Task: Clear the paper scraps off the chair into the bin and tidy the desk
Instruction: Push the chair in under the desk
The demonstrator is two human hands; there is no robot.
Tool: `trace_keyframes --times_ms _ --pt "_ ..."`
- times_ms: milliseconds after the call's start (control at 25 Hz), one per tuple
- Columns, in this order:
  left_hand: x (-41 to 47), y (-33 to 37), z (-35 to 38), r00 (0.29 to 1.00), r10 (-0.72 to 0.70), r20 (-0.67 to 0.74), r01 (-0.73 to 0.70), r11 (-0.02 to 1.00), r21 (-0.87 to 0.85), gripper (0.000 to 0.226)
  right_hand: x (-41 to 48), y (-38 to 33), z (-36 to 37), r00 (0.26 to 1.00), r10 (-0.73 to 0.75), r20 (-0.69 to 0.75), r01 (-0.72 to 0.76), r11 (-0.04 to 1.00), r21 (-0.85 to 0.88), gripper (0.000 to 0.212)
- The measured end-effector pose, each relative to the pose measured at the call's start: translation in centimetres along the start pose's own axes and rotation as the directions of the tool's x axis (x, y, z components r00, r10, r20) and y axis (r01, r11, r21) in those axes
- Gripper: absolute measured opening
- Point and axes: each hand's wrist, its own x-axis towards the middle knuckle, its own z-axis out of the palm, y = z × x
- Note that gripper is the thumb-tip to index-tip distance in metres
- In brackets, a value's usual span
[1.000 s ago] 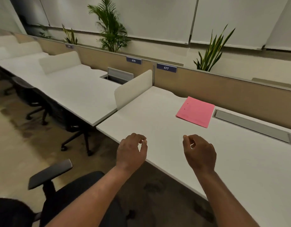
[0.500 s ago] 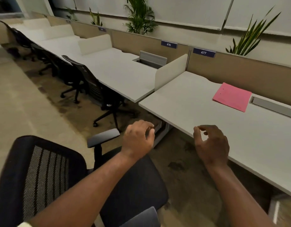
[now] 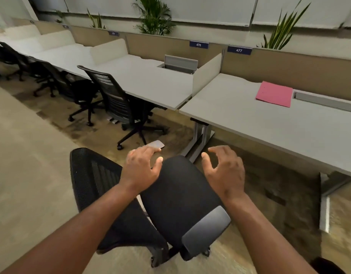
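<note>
Paper scraps: we are seeing none on the chair (image 3: 178, 186); its black seat is showing bare between our hands, so either they are hidden or the seat is already clear, and we cannot tell which
Chair: we are standing over it, the seat pointing toward the surface (image 3: 269, 123) and the mesh back lying to our left, with one grey armrest (image 3: 207, 228) near our right forearm; it is sitting pulled out from the surface, which is leaving room to reach the seat
Left hand (image 3: 141, 167): we are hovering it over the seat's far left edge, fingers spread and curled, grip released and grasping nothing
Right hand (image 3: 224, 171): we are hovering it over the seat's right edge, fingers splayed the same way, grip released and empty; both hands are looking poised to take hold of the seat or sweep it, in our judgement
Bin: we are not finding one in view
Pink folder (image 3: 274, 93): it is lying flat on the surface near the back panel, just beside the grey cable tray lid (image 3: 325, 101), the only loose thing on it
Flat grey object (image 3: 156, 144): it is lying on the floor just beyond our left fingers; we cannot tell what it is
Writing: blue plates on the partition are reading "476" (image 3: 198, 45) and "477" (image 3: 239, 50); a further plate is too blurred to read
</note>
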Motion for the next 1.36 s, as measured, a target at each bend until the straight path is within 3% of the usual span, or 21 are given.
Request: trace_keyframes --times_ms 240,400,640,920,1160,1360 --pt "-7.5 -7.0 -6.5 0.992 0.018 0.126 -0.029 0.996 0.088 0.043 -9.2 -8.1 1.0 0.998 0.067 -0.002 -0.067 0.998 -0.020 0.037" --pt "-10.7 -11.6 -9.1 0.957 0.024 0.289 -0.078 0.981 0.177 0.066 -14.5 -14.1 2.5 0.991 0.119 0.057 -0.115 0.991 -0.071 0.059" --pt "-10.0 -18.1 -10.3 0.887 0.135 0.442 -0.205 0.972 0.113 0.083 -17.7 -20.9 6.6 0.977 0.195 0.092 -0.174 0.965 -0.194 0.074" --pt "-3.1 -27.7 -9.2 0.765 0.380 0.520 -0.431 0.902 -0.026 0.088 -16.6 -28.3 16.3 0.934 0.356 -0.020 -0.343 0.883 -0.322 0.079" --pt "2.2 -33.3 -7.4 0.639 0.472 0.607 -0.546 0.835 -0.075 0.089 -15.8 -32.3 22.3 0.815 0.578 0.034 -0.505 0.737 -0.449 0.082" --pt "3.6 -32.7 -5.6 0.646 0.581 0.496 -0.618 0.779 -0.108 0.075 -14.8 -31.9 22.5 0.805 0.590 -0.065 -0.501 0.616 -0.609 0.074"
